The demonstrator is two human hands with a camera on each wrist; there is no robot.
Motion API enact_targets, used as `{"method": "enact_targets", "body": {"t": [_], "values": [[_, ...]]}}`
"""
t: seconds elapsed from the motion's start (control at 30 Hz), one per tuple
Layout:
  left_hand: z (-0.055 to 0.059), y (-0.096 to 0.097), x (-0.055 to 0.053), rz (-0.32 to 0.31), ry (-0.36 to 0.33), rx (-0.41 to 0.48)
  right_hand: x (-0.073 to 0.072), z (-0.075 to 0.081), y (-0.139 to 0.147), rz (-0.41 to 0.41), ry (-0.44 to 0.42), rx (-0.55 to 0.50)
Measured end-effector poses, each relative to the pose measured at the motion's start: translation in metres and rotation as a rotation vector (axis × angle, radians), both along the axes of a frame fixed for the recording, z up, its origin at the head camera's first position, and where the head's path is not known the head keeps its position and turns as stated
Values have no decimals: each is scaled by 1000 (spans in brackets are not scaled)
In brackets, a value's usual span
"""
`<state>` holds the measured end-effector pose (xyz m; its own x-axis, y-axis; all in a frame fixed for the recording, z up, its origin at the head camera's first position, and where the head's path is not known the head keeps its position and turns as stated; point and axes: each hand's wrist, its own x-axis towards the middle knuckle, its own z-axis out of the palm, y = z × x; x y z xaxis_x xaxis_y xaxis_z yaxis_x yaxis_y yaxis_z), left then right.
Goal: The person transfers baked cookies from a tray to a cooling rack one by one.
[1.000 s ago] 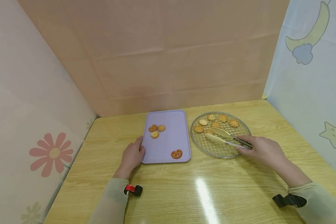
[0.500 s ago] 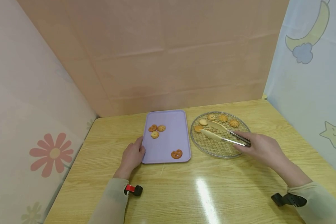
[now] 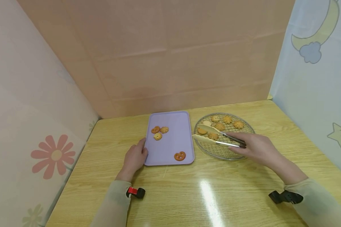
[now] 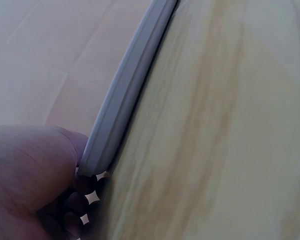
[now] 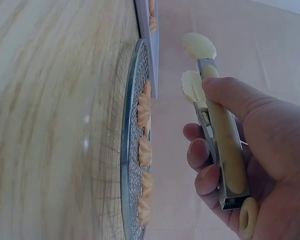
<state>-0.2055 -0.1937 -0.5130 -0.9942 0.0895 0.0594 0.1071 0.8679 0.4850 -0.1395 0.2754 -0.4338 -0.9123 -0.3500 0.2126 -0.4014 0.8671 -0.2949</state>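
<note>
My left hand [image 3: 134, 157] holds the left rim of a lilac tray [image 3: 171, 148], its thumb [image 4: 45, 160] against the edge in the left wrist view. On the tray lie a pretzel-shaped cookie [image 3: 155, 129], a swirled cookie [image 3: 164, 130] and a scalloped cookie [image 3: 157, 136] grouped at left, plus a pretzel [image 3: 180, 156] near the lower right corner. My right hand [image 3: 257, 148] grips metal tongs [image 3: 206, 139] with cream tips. The tips stand apart with nothing between them, above the rack's left side. The right wrist view shows the tongs [image 5: 224, 135] raised off the rack.
A round wire rack [image 3: 224, 151] stands right of the tray, bearing several cookies, such as a flower-shaped one [image 3: 238, 125]. Both sit on a wooden table [image 3: 170, 192]. A tan wall [image 3: 170, 63] rises behind, and printed walls flank both sides.
My right hand has carried the tongs leftward from the rack's middle toward the tray, their tips staying apart. My left hand and the tray keep their place. No cookie has moved.
</note>
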Motion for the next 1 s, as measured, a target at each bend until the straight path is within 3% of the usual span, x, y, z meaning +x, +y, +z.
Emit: {"method": "enact_targets", "body": {"t": [0.23,0.47,1.0], "values": [[-1,-2,3,21,-30,7,-10,-1,-10,78,-29,-7],[-1,-1,6,28,-19,10,-18,-4,-21,155,-39,-3],[4,3,-7,13,-36,3,-32,1,-35,283,-142,8]]}}
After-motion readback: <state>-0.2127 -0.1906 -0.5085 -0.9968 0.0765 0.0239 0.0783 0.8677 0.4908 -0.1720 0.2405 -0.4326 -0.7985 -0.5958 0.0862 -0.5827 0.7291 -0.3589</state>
